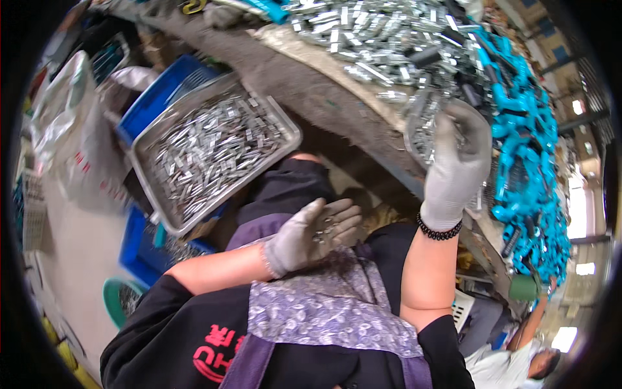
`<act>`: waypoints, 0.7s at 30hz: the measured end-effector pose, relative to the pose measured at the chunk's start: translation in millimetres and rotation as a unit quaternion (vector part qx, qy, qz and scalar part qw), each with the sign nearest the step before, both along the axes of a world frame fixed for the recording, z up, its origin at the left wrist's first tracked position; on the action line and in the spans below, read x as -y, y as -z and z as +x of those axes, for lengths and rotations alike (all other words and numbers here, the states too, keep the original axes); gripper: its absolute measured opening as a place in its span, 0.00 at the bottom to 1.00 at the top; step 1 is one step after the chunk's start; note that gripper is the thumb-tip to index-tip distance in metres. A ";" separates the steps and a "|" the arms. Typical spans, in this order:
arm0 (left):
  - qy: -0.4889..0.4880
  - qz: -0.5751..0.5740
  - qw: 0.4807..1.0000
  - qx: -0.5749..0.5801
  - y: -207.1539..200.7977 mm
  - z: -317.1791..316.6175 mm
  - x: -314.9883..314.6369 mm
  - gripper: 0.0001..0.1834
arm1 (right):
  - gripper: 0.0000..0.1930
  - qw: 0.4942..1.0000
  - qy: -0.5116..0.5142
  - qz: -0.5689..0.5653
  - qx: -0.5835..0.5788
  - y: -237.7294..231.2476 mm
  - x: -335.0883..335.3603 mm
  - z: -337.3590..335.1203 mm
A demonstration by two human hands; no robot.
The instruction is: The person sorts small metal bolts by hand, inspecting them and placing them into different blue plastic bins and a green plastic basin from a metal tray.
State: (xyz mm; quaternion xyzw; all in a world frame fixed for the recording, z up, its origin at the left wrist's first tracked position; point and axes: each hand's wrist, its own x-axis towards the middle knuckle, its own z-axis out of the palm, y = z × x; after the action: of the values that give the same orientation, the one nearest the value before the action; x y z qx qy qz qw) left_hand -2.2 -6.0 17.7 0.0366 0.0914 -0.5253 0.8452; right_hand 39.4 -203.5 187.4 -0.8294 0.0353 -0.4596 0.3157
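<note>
My left hand [312, 235], in a pale grey glove, is held palm up in front of my apron. Several tiny shiny metal pieces [322, 235] lie in its palm, and its fingers are a little bent. My right hand [459, 152], gloved too and with a black bead bracelet [439, 232] at the wrist, is over a clear plastic tub [411, 144] of small metal parts at the bench edge. Its fingers curl toward the thumb; whatever is between the tips is too blurred to make out.
A metal tray [293, 128] full of short silvery parts rests at my left, beside blue crates [139, 107]. On the bench lie a heap of metal cylinders [363, 32] and a pile of turquoise pieces [525, 142]. A co-worker [502, 369] is at the lower right.
</note>
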 end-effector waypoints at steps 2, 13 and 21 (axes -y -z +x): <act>0.006 0.013 1.000 0.008 -2.4 0.7 2.5 0.39 | 0.15 0.983 -0.132 -0.104 -0.078 4.5 -39.9 10.6; -0.015 -0.143 0.989 -0.041 -17.0 16.4 -12.9 0.38 | 0.12 0.962 -0.177 0.109 -0.179 54.8 -49.6 -103.8; 0.048 -0.093 0.994 0.035 -39.2 16.7 9.5 0.43 | 0.11 0.971 -0.160 -0.067 -0.163 56.7 -43.2 -138.7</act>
State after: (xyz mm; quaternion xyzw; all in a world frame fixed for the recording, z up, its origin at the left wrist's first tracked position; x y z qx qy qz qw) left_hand 14.5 -15.5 56.9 -0.0198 0.0109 -0.5696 0.8216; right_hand -99.3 -160.3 130.7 -0.9074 -0.0775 -0.2631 0.3185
